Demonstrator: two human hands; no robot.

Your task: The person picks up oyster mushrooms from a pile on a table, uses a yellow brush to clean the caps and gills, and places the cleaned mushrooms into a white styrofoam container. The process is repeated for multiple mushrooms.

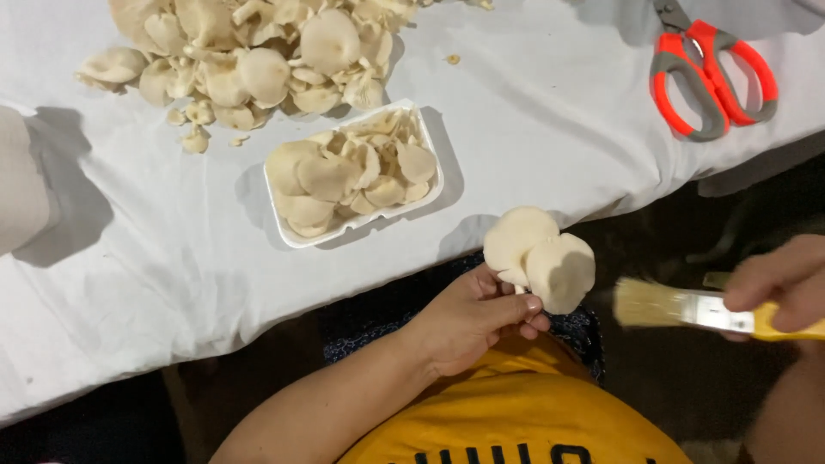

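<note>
Left hand: my left hand (471, 320) is pinched on the stem of a small mushroom cluster (540, 258), held up just off the table edge
Right hand: my right hand (784, 283) is wrapped around the yellow handle of a paintbrush (687, 309), bristles just beside the caps, not touching
Tray: white tray (434, 185) of mushrooms on the white cloth (172, 258)
Pile: loose mushroom pile (249, 56) behind the tray
Scissors: orange-grey scissors (713, 77) far right

The mushroom cluster (540, 255) is pale cream, as are the heaped mushrooms (249, 56) and those filling the white tray (284, 230). The brush (687, 309) has straw-coloured bristles, a silver metal band and a yellow handle. The scissors (709, 73) have grey and bright orange-red handles. A plain white cloth covers the counter (155, 258), and the shirt (507, 412) is mustard yellow with dark lettering
</note>
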